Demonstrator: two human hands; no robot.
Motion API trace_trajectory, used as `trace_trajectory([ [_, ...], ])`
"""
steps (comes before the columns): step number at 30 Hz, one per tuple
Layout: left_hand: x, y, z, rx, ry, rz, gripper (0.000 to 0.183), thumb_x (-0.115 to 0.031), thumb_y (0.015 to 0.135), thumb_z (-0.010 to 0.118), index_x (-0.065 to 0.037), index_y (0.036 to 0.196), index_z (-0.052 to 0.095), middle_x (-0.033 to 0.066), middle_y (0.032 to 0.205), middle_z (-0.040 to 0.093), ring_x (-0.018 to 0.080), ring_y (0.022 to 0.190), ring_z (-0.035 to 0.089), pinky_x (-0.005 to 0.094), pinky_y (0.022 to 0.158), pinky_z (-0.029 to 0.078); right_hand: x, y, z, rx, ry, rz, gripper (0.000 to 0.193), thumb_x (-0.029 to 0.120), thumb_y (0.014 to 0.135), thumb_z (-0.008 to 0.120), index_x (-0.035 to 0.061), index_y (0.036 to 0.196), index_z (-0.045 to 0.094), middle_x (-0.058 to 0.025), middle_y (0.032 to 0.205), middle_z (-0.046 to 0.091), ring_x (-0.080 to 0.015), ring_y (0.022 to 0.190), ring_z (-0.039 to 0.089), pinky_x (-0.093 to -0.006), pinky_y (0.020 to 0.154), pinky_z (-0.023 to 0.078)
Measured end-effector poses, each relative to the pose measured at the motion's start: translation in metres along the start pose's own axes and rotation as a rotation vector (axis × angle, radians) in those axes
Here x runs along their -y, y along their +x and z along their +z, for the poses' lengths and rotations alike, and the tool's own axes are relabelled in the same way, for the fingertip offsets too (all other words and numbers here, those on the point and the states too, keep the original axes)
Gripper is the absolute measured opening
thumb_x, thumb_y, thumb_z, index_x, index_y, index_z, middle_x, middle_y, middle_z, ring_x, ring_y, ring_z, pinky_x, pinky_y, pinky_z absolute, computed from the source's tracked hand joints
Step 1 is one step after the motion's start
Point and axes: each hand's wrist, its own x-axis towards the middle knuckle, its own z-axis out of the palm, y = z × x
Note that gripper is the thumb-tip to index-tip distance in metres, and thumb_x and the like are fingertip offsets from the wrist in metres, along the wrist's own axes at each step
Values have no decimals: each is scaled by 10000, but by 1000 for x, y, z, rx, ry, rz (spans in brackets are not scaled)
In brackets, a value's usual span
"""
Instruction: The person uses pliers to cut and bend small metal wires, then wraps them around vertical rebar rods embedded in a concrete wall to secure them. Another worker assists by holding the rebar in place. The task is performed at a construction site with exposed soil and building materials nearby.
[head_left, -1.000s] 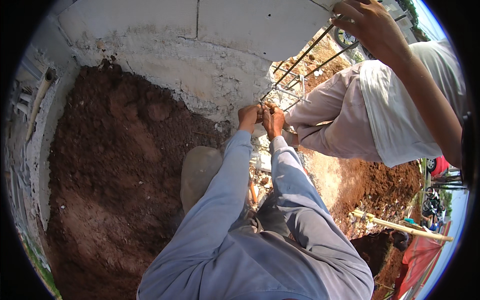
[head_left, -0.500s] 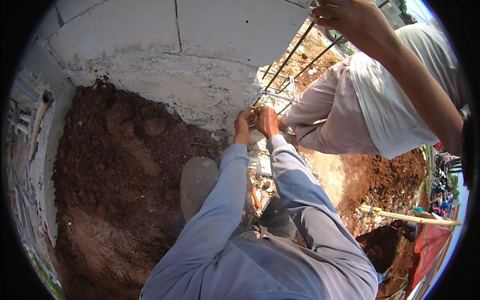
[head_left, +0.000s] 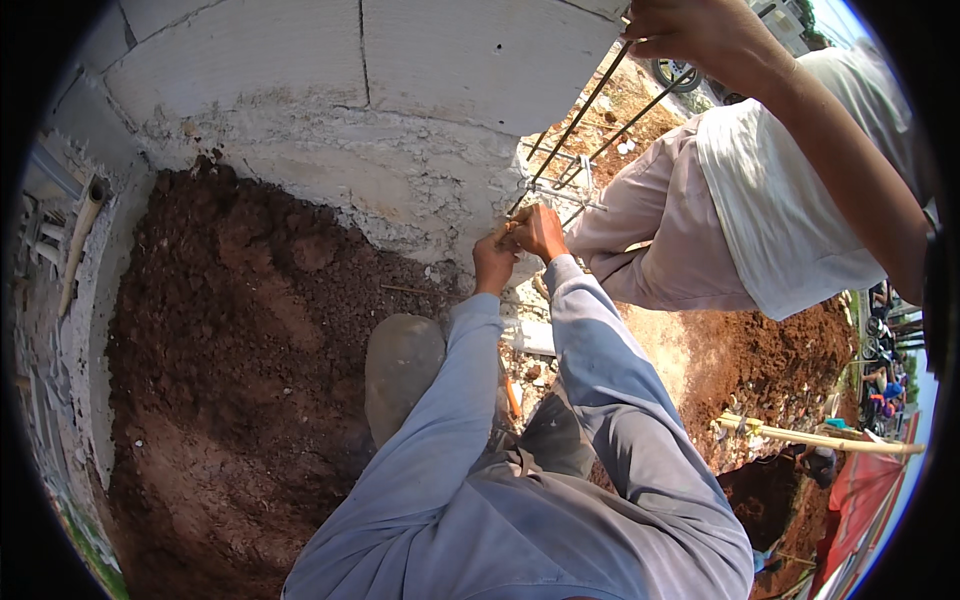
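Note:
My left hand and my right hand meet at the lower end of a steel rebar cage, beside the corner of the block wall. Fingers of both are bent and pressed together. What they pinch is too small and too covered to make out. Thin steel stirrups cross the upright bars just above my right hand. At the top, a co-worker's hand grips the upper part of a bar.
The co-worker's bent leg is close on the right. Reddish soil lies left, below the wall. Between my arms, an orange-handled tool lies on rubble near a white block. Bamboo poles and a red sheet are at right.
My hands have shifted slightly, the left turning with its back more toward me, the right tilting inward over it. The co-worker's hand stays on the bar.

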Motion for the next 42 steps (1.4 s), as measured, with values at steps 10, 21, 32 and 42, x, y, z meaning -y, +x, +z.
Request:
trace_trajectory([
  [10,-16,13,2,-185,-61,-348,166,-53,896,560,27,924,703,101,721,674,177,542,644,314,471,518,-9,-11,-4,-94,-211,-144,178,195,756,689,85,893,656,-171,789,670,-389,764,657,-486,664,514],
  [21,-29,4,5,-272,749,139,241,-223,820,599,-71,930,750,219,891,703,405,852,673,471,761,532,-27,-33,50,-302,-286,-210,168,189,866,590,75,983,630,-145,788,661,-348,736,659,-454,599,513],
  [32,-110,-20,3,-230,516,231,273,-267,881,629,-18,904,737,165,735,692,330,677,672,417,651,514,-9,-15,64,-215,1071,437,384,395,941,607,19,868,628,-164,709,656,-276,590,603,-411,545,482],
  [42,-198,-46,-75,-294,512,282,324,-291,921,646,19,972,725,38,641,636,95,581,542,296,544,414,25,-56,46,-598,124,310,749,531,699,816,27,1165,516,-143,1011,608,-321,949,605,-459,838,449],
])
